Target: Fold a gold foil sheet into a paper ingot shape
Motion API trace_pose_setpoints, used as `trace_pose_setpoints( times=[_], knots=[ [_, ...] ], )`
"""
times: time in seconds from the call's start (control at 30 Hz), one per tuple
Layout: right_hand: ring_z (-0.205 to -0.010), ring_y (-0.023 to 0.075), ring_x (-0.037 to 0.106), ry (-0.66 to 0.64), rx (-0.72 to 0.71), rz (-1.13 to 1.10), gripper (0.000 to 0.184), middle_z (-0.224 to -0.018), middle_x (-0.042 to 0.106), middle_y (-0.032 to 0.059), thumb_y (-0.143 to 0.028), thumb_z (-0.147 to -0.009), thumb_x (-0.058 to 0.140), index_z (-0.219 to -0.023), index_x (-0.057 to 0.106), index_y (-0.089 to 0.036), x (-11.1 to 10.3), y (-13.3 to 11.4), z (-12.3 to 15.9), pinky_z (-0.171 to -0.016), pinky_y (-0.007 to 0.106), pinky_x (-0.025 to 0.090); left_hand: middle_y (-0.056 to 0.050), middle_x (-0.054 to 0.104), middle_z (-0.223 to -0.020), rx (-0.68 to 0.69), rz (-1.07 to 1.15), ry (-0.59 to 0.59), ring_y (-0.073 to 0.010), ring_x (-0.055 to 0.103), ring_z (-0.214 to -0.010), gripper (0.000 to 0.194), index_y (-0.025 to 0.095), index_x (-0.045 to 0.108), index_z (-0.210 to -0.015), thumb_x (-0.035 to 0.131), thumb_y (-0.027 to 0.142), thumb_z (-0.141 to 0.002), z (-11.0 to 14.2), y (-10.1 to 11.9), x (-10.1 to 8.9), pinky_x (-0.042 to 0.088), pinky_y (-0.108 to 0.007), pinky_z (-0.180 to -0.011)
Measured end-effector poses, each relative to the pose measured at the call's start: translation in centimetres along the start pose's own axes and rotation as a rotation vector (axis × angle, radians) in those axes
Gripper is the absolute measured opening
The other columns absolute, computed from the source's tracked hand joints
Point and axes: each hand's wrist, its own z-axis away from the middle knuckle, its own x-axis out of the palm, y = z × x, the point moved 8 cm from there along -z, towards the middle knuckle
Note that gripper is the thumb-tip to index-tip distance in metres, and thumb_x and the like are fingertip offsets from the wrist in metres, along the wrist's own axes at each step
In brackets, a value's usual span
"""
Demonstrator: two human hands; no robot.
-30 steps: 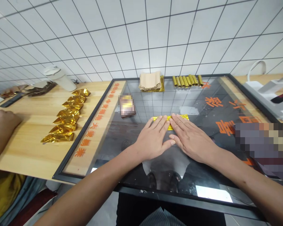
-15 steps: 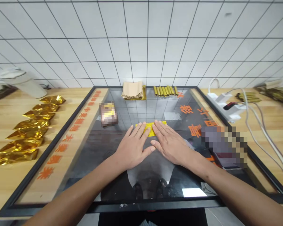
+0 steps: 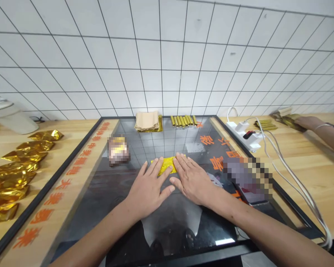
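Observation:
Both palms face down over a yellow paper sheet (image 3: 167, 165) that lies flat on the dark glass panel (image 3: 100, 207). My left hand (image 3: 148, 188) rests its fingertips on the left part of the sheet, with fingers stretched out and thumb spread inward. Across the right part lie the straight fingers of my right hand (image 3: 194, 178). The two thumbs point toward each other and stay slightly apart. Parts of the sheet are hidden under the fingers. Beyond it, near the back frame, are a stack of tan paper (image 3: 147, 121) and a row of rolled gold paper tubes (image 3: 183, 120).
Folded gold foil pieces (image 3: 15, 172) line the wooden table on the left, by a pale cup (image 3: 12, 115). On the right are a white power strip (image 3: 243, 135) with cables and another person's hand (image 3: 308, 122) at some papers. A blurred-out item (image 3: 118, 150) sits left on the glass.
The view has shifted and tilted, bringing another person's hand into sight at the far right. My hands remain flat on the yellow sheet, with little visible movement.

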Motion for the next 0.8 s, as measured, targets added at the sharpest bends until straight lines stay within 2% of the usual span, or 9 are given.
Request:
trace_pose_setpoints(
  times=[0.23,0.5,0.67,0.77,0.8],
  knots=[
    [-0.166,0.0386,0.029,-0.011,0.000,0.020,0.079,-0.177,0.028,0.0269,-0.056,-0.116,0.033,-0.168,0.040,0.002,-0.3,-0.1,0.2,-0.136,0.058,0.029,-0.018,0.032,-0.180,-0.024,-0.015,-0.040,-0.0377,0.036,-0.166,0.073,0.021,0.046,-0.169,0.038,0.066,-0.112,0.0,0.1,0.0,0.029,-0.066,-0.133],
    [-0.166,0.0379,0.030,-0.016,0.001,0.027,0.079,-0.177,0.030,0.0262,-0.057,-0.116,0.031,-0.169,0.040,0.001,-0.2,-0.1,0.2,-0.135,0.059,0.029,-0.018,0.031,-0.180,-0.033,0.002,-0.051,-0.0373,0.034,-0.167,0.075,0.022,0.043,-0.170,0.034,0.068,-0.113,0.1,0.1,0.0,0.028,-0.067,-0.133],
    [-0.164,0.0390,0.035,0.042,0.054,0.040,0.081,-0.174,0.036,0.0288,-0.059,-0.115,0.029,-0.166,0.046,0.002,-0.3,1.4,0.3,-0.134,0.061,0.030,-0.018,0.031,-0.180,-0.031,0.033,-0.046,-0.0360,0.033,-0.167,0.075,0.022,0.049,-0.167,0.032,0.070,-0.112,0.0,0.1,-0.1,0.027,-0.065,-0.134],
    [-0.163,0.0402,0.037,0.093,0.121,0.016,0.083,-0.172,0.039,0.0303,-0.059,-0.115,0.025,-0.166,0.046,0.003,-1.4,2.1,0.2,-0.133,0.063,0.032,-0.018,0.029,-0.181,-0.044,0.053,-0.081,-0.0370,0.031,-0.168,0.076,0.021,0.049,-0.167,0.032,0.071,-0.112,-0.1,0.2,-0.1,0.027,-0.066,-0.134],
    [-0.165,0.0398,0.034,0.122,0.129,0.002,0.084,-0.174,0.035,0.0300,-0.059,-0.115,0.024,-0.166,0.043,0.004,-1.9,1.8,0.1,-0.134,0.062,0.030,-0.018,0.028,-0.181,-0.052,0.059,-0.090,-0.0370,0.030,-0.169,0.076,0.021,0.048,-0.167,0.033,0.070,-0.112,-0.1,0.2,-0.1,0.026,-0.065,-0.135]
  ],
)
